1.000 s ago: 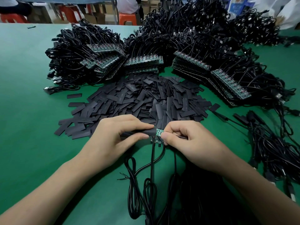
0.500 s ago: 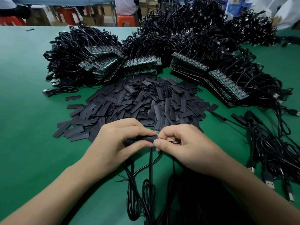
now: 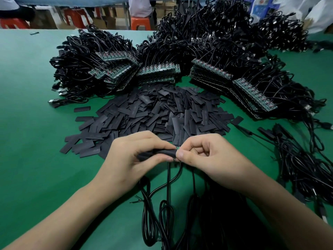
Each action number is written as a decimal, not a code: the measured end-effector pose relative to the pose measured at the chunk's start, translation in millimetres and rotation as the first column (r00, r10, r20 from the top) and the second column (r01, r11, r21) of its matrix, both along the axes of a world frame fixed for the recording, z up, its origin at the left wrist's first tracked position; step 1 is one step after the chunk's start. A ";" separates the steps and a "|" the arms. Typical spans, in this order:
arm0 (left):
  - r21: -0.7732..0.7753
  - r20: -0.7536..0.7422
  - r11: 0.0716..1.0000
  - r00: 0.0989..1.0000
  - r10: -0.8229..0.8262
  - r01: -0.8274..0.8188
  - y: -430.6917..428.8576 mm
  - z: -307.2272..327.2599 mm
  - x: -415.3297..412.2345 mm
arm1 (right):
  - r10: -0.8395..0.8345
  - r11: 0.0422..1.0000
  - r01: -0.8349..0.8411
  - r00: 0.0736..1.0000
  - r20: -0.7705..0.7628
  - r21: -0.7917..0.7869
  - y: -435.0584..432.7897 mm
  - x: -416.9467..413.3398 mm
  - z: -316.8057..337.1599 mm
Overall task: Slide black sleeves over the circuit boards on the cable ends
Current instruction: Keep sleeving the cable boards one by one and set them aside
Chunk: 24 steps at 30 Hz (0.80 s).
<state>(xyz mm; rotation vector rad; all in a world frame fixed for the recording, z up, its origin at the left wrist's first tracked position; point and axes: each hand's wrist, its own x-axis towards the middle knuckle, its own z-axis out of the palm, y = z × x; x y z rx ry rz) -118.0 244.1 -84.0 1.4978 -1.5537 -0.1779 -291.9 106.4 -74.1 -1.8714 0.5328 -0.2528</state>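
Sleeve [image 3: 162, 152] pinched by left hand [image 3: 129, 159], circuit board [image 3: 178, 147] pinched by right hand [image 3: 212, 159], sleeve pile [image 3: 153, 112] beyond

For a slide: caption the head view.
Left hand holds black sleeve; right hand pinches circuit board at its mouth.

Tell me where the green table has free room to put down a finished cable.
Bare green table lies left of the sleeve pile and the left hand, up to the far-left edge. Crowded: cable bundles at the back, loose cables on the right, coiled cables at the near edge.
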 end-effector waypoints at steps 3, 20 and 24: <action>-0.003 -0.011 1.000 1.000 -0.017 0.017 -0.3 -0.4 -1.8 | 0.002 1.000 -0.003 1.000 0.005 0.016 1.9 0.6 0.2; -0.009 0.024 1.000 1.000 0.014 -0.013 -0.6 -2.4 -1.2 | -0.018 0.999 0.019 1.000 -0.012 0.043 1.7 -3.0 6.4; -0.039 0.044 0.996 0.996 0.081 -0.080 -1.2 -0.8 -2.2 | -0.044 0.996 0.044 0.999 -0.001 0.078 2.5 -2.3 7.7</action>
